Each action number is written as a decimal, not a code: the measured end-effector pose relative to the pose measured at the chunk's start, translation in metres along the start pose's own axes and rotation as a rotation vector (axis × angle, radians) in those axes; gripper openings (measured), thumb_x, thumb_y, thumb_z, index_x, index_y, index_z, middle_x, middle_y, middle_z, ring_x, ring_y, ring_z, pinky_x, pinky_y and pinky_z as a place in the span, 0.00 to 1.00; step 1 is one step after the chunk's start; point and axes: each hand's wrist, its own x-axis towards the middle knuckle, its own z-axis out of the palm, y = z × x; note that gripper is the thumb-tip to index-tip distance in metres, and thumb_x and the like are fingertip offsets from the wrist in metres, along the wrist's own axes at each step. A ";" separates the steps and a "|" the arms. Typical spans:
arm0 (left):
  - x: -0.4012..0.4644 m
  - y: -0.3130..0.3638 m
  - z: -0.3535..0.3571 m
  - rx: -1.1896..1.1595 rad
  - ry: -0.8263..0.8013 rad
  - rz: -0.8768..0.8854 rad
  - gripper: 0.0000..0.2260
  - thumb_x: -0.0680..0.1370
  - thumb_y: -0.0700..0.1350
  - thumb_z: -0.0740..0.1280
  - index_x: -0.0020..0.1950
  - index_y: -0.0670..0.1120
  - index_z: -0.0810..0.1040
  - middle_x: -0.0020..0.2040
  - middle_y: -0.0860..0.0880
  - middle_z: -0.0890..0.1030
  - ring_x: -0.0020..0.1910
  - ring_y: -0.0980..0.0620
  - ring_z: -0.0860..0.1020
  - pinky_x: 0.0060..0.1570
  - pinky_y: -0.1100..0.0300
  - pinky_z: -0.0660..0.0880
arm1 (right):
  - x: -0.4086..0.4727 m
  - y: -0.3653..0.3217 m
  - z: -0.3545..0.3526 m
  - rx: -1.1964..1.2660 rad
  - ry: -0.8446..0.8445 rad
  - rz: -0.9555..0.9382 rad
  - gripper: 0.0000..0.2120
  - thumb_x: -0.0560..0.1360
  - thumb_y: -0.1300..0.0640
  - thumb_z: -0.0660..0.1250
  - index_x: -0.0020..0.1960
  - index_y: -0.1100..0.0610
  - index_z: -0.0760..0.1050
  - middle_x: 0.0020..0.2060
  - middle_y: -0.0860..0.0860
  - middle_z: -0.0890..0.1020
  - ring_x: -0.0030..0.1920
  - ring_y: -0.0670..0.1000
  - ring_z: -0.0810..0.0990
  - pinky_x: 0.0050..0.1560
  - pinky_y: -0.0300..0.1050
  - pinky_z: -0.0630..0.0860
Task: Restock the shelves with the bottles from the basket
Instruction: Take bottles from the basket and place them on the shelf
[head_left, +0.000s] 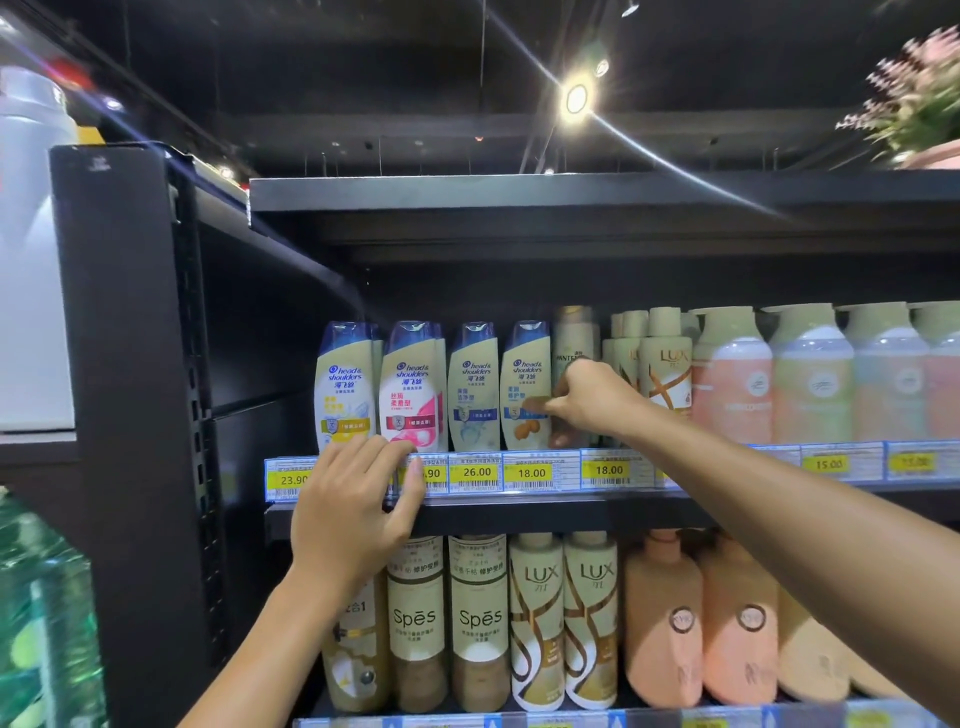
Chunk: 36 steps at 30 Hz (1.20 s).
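My right hand (592, 397) reaches onto the upper shelf (519, 512) and grips a gold-capped Pantene bottle (571, 338) standing between the Head & Shoulders bottles (472, 384) and the Lux bottles (665, 364). The bottle looks blurred. My left hand (353, 504) rests with fingers spread on the shelf's front edge, over the price tags (530, 472), holding nothing. The basket is out of view.
Pastel pump bottles (810, 374) fill the upper shelf's right side. Below stand Spes bottles (415, 618), Lux bottles (563, 618) and orange bottles (665, 618). A black upright post (124, 364) bounds the shelves at left. The shelf board above (571, 192) carries a potted plant (919, 104).
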 end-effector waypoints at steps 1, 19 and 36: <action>0.000 0.000 0.000 -0.001 -0.006 -0.003 0.12 0.80 0.48 0.63 0.48 0.43 0.82 0.42 0.50 0.82 0.42 0.50 0.79 0.47 0.59 0.70 | 0.000 0.000 0.001 -0.006 0.007 0.007 0.12 0.77 0.50 0.72 0.39 0.53 0.73 0.36 0.47 0.80 0.28 0.43 0.82 0.24 0.33 0.71; -0.027 0.025 -0.034 -0.139 -0.171 0.025 0.19 0.82 0.43 0.65 0.73 0.42 0.73 0.75 0.46 0.71 0.75 0.44 0.69 0.74 0.45 0.64 | -0.178 0.054 0.008 0.062 0.270 -0.566 0.16 0.77 0.51 0.72 0.64 0.49 0.80 0.54 0.42 0.85 0.53 0.42 0.83 0.56 0.46 0.80; -0.427 0.168 -0.097 -0.241 -0.989 -0.410 0.19 0.82 0.48 0.66 0.72 0.46 0.75 0.75 0.49 0.71 0.75 0.49 0.69 0.74 0.43 0.65 | -0.397 0.265 0.288 0.099 -0.643 -0.130 0.23 0.81 0.47 0.65 0.74 0.49 0.69 0.71 0.46 0.72 0.74 0.49 0.66 0.75 0.45 0.62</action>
